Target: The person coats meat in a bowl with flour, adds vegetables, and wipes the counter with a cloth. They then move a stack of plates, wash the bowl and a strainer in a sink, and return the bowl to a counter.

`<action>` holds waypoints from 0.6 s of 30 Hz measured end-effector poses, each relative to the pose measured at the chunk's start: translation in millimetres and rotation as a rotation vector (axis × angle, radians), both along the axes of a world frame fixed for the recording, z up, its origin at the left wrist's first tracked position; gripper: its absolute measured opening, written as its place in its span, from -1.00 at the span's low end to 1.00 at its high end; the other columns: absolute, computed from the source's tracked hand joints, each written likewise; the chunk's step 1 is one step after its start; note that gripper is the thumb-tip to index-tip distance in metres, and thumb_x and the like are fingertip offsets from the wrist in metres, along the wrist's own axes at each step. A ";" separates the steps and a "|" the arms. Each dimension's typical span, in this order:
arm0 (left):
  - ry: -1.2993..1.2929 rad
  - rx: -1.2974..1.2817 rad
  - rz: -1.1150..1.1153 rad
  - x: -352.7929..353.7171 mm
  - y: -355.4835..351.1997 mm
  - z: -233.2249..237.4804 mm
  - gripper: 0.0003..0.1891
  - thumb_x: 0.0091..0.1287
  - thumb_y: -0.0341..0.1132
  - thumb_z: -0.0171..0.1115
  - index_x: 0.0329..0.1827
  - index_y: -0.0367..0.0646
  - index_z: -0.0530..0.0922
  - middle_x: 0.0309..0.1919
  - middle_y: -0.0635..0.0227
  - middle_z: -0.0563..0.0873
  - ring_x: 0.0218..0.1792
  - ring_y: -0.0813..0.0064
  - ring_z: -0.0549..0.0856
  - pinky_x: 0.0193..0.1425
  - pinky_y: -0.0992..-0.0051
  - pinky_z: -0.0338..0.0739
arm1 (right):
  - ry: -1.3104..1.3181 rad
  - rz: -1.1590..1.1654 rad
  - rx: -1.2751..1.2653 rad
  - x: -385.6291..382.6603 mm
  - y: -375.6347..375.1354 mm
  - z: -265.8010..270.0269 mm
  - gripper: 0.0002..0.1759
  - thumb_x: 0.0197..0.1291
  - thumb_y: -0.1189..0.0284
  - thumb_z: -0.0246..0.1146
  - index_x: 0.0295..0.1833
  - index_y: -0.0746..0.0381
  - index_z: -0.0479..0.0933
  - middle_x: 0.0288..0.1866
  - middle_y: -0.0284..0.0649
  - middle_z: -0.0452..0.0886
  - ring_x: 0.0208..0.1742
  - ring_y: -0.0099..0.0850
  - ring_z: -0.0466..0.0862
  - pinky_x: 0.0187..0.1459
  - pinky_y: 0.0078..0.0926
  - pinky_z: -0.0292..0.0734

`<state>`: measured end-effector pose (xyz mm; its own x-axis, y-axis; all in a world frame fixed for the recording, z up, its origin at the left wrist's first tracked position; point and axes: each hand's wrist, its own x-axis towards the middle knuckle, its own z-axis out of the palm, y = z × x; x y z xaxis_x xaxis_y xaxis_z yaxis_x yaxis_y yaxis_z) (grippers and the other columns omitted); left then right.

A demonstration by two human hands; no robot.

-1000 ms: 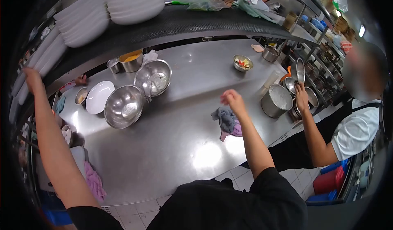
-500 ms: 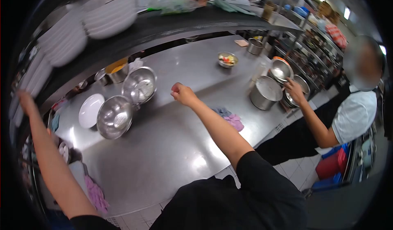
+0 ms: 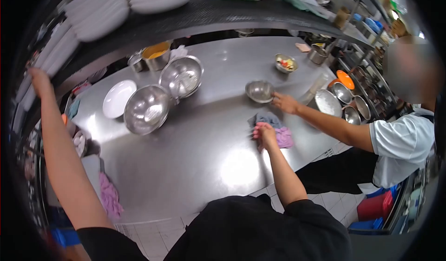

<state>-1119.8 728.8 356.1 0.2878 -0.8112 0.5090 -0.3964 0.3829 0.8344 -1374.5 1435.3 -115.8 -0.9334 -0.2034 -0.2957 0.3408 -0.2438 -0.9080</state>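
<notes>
Gripping the cloth (image 3: 284, 138) under closed fingers, the right hand (image 3: 265, 135) rests on the bench (image 3: 195, 163); left hand (image 3: 39, 81) fingers unclear; cloth not yet lifted.

- Right hand (image 3: 265, 135) grips crumpled grey-and-pink cloths (image 3: 283, 138) lying on the steel table (image 3: 200, 168).
- Behind the grip stands a small round steel bowl (image 3: 259, 91), with a co-worker's hand (image 3: 284, 103) touching it.
- Well left sit two large steel bowls (image 3: 147, 108).

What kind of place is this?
Probably a restaurant kitchen: a long steel counter, stacks of white plates on the shelf above it, and big metal bowls and pots. The right hand grips a cloth.
</notes>
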 end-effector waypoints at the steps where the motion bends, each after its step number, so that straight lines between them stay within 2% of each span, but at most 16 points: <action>1: 0.010 0.018 -0.002 -1.0 13.1 3.3 -0.03 0.40 0.33 -0.59 0.23 -0.45 0.48 0.27 -0.18 0.49 0.37 -0.11 0.41 0.47 0.13 0.20 | -0.028 -0.007 -0.029 -3.3 -3.6 5.8 -0.79 0.29 0.58 0.03 0.00 0.29 0.48 -0.31 -0.22 0.62 -0.42 -0.43 0.65 -0.46 -0.48 0.63; 4: 0.037 -0.032 -0.057 -2.2 36.0 3.5 -0.07 0.42 0.27 -0.59 0.24 -0.46 0.47 0.29 -0.18 0.47 0.40 -0.07 0.38 0.49 0.18 0.17 | -0.043 0.054 -0.100 -22.5 -12.9 16.6 -0.79 0.29 0.49 0.09 0.01 0.28 0.47 -0.27 -0.22 0.60 -0.36 -0.38 0.67 -0.36 -0.41 0.67; 5: 0.054 -0.022 -0.041 -4.2 45.1 4.2 -0.10 0.43 0.24 -0.57 0.23 -0.46 0.48 0.29 -0.18 0.47 0.40 -0.07 0.38 0.49 0.19 0.16 | -0.038 0.061 -0.091 -26.8 -18.5 23.2 -0.76 0.31 0.46 0.10 0.06 0.28 0.44 -0.19 -0.19 0.59 -0.31 -0.34 0.68 -0.32 -0.38 0.68; 8: 0.121 -0.042 -0.042 -8.4 83.0 4.4 -0.19 0.43 0.14 -0.48 0.21 -0.47 0.49 0.28 -0.18 0.49 0.36 -0.04 0.44 0.45 0.24 0.24 | -0.020 0.109 -0.054 -45.9 -40.8 35.4 -0.59 0.35 0.37 0.14 0.24 0.28 0.34 0.06 -0.14 0.53 -0.14 -0.24 0.68 -0.21 -0.32 0.68; 10: 0.214 0.003 -0.070 -9.3 65.5 6.1 -0.24 0.41 0.10 -0.39 0.21 -0.48 0.48 0.26 -0.17 0.52 0.32 0.01 0.49 0.39 0.29 0.32 | -0.015 0.168 -0.046 -58.5 -57.2 42.5 -0.45 0.36 0.31 0.16 0.37 0.27 0.24 0.15 -0.15 0.49 -0.08 -0.20 0.68 -0.15 -0.29 0.66; 12: 0.227 0.008 -0.116 -7.6 66.0 4.6 -0.24 0.40 0.10 -0.34 0.22 -0.52 0.45 0.24 -0.17 0.53 0.29 0.04 0.53 0.35 0.34 0.37 | 0.028 0.170 -0.019 -57.5 -76.8 47.2 -0.44 0.37 0.26 0.17 0.39 0.27 0.26 0.15 -0.18 0.52 -0.06 -0.24 0.67 -0.14 -0.31 0.64; 15: 0.316 0.022 -0.067 -11.2 70.2 6.6 -0.19 0.41 0.12 -0.38 0.20 -0.59 0.44 0.22 -0.21 0.54 0.28 0.04 0.53 0.34 0.32 0.38 | 0.181 0.250 0.037 -46.6 -98.7 45.6 -0.55 0.38 0.26 0.14 0.28 0.25 0.42 0.11 -0.18 0.60 -0.11 -0.35 0.67 -0.18 -0.39 0.61; 16: 0.325 0.019 -0.062 -10.3 77.2 5.9 -0.19 0.41 0.12 -0.38 0.20 -0.59 0.44 0.22 -0.21 0.54 0.28 0.04 0.53 0.34 0.32 0.38 | 0.235 0.271 0.068 -29.4 -103.8 39.2 -0.61 0.38 0.28 0.13 0.22 0.24 0.46 0.06 -0.19 0.63 -0.17 -0.38 0.68 -0.21 -0.43 0.60; 18: 0.180 -0.005 -0.080 -7.7 86.1 5.2 -0.16 0.42 0.16 -0.43 0.20 -0.58 0.45 0.23 -0.21 0.53 0.29 0.02 0.52 0.36 0.30 0.36 | 0.355 0.340 0.111 27.3 -105.9 29.5 -0.74 0.39 0.36 0.09 0.03 0.25 0.57 -0.21 -0.26 0.67 -0.27 -0.51 0.64 -0.27 -0.53 0.55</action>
<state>-1127.5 814.9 361.3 0.3091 -0.8327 0.4594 -0.2086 0.4119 0.8870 -1347.2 1329.3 -86.3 -0.8667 -0.4988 -0.0094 0.0498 -0.0678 -0.9965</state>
